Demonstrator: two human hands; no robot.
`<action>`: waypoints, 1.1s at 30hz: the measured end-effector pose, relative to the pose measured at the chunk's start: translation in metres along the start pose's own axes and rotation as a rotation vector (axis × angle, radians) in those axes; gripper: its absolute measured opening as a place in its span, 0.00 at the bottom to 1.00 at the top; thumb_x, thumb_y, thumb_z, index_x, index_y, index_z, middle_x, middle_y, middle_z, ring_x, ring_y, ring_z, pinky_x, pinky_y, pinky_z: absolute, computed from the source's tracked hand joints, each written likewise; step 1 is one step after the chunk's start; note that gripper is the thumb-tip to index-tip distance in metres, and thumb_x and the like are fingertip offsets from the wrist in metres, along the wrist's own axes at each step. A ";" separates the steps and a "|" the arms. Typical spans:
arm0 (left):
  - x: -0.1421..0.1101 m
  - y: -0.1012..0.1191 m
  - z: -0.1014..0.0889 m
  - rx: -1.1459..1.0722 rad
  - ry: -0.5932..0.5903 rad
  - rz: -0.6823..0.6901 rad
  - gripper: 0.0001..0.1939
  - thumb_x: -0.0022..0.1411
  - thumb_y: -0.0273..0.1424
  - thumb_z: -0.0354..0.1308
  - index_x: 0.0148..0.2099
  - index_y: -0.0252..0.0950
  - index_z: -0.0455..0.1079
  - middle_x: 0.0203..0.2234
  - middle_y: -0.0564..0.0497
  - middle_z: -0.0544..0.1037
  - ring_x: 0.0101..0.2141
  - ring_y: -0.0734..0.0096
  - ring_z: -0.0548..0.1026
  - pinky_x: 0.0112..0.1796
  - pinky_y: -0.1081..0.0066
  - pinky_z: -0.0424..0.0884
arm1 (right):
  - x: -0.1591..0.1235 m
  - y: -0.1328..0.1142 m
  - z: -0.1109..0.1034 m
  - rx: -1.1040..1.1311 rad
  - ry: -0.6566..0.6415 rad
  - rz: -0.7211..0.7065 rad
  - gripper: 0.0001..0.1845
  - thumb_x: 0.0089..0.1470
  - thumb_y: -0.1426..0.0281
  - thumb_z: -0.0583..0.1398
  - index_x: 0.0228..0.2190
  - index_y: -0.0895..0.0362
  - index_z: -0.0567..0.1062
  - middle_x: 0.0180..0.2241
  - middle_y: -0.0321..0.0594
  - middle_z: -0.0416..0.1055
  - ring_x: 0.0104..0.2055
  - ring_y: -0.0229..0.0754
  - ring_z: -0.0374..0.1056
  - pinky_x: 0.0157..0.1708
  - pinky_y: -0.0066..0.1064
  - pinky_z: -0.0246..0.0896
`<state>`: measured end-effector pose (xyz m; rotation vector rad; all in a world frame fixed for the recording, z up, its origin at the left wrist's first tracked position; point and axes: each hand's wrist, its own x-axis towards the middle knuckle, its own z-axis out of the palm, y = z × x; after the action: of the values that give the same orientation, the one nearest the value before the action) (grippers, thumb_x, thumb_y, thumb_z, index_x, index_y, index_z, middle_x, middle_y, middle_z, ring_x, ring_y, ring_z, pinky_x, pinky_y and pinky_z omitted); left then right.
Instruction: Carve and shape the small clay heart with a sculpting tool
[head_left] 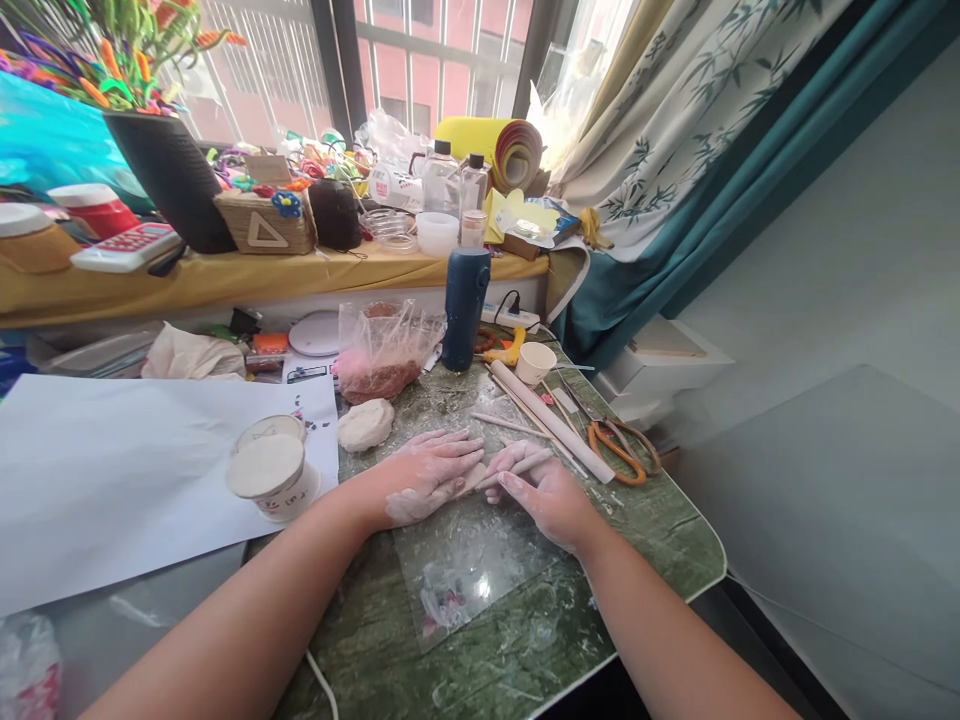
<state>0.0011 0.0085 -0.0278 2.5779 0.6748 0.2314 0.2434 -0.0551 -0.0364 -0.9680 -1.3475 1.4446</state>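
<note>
My left hand (424, 475) lies flat, fingers stretched out, pressing on a pale strip of clay (474, 478) on the green marbled table (660, 540). My right hand (540, 488) rests beside it with its fingers curled over the same clay, and a thin stick shows between them. Both hands are dusted white. A clear plastic sheet (469, 570) lies under and in front of them. A lump of pale clay (365, 424) sits just beyond my left hand.
A white tub (271, 477) stands on white paper (112, 480) to the left. A rolling pin (551, 420), sticks, orange scissors (619, 447), a paper cup (535, 362), a blue bottle (465, 308) and a plastic bag (382, 350) lie behind. The table edge is close on the right.
</note>
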 end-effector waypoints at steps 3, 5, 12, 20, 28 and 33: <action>0.000 0.002 -0.002 0.016 -0.016 -0.005 0.27 0.76 0.38 0.45 0.73 0.45 0.57 0.72 0.51 0.58 0.71 0.53 0.54 0.69 0.50 0.51 | 0.000 0.002 0.001 0.013 0.047 0.005 0.15 0.59 0.56 0.66 0.36 0.54 0.75 0.37 0.39 0.74 0.34 0.41 0.75 0.40 0.40 0.74; 0.000 0.003 -0.002 0.019 -0.025 -0.014 0.27 0.76 0.38 0.45 0.73 0.45 0.58 0.72 0.51 0.58 0.71 0.52 0.54 0.69 0.50 0.51 | 0.000 0.002 0.000 0.032 0.071 -0.002 0.15 0.59 0.56 0.66 0.35 0.54 0.75 0.37 0.39 0.74 0.33 0.41 0.75 0.39 0.39 0.74; 0.000 0.002 -0.001 -0.011 -0.011 -0.011 0.26 0.77 0.41 0.44 0.73 0.47 0.56 0.72 0.52 0.57 0.71 0.55 0.55 0.69 0.52 0.51 | 0.000 -0.005 0.006 -0.066 -0.025 -0.010 0.15 0.61 0.56 0.65 0.33 0.55 0.78 0.34 0.41 0.76 0.32 0.42 0.75 0.38 0.39 0.75; 0.001 0.002 -0.001 -0.006 -0.011 -0.025 0.27 0.77 0.45 0.42 0.74 0.50 0.55 0.71 0.53 0.59 0.71 0.54 0.56 0.69 0.52 0.51 | 0.003 -0.003 0.012 -0.092 -0.039 -0.024 0.15 0.62 0.56 0.64 0.34 0.55 0.79 0.33 0.42 0.77 0.34 0.43 0.75 0.40 0.40 0.75; 0.001 0.003 -0.003 -0.009 -0.038 -0.040 0.27 0.77 0.44 0.43 0.73 0.46 0.57 0.72 0.51 0.58 0.71 0.54 0.55 0.69 0.51 0.51 | 0.001 -0.005 0.013 -0.082 -0.002 -0.022 0.15 0.61 0.56 0.64 0.32 0.56 0.78 0.35 0.41 0.75 0.33 0.42 0.75 0.38 0.39 0.75; 0.002 0.004 -0.003 0.002 -0.036 -0.031 0.27 0.76 0.41 0.44 0.74 0.45 0.56 0.72 0.50 0.58 0.71 0.54 0.56 0.69 0.51 0.50 | 0.001 -0.003 0.011 -0.070 0.018 0.002 0.16 0.61 0.54 0.64 0.34 0.55 0.77 0.32 0.40 0.76 0.32 0.43 0.75 0.38 0.40 0.75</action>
<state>0.0031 0.0077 -0.0232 2.5651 0.7015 0.1737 0.2327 -0.0575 -0.0326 -1.0256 -1.3926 1.3952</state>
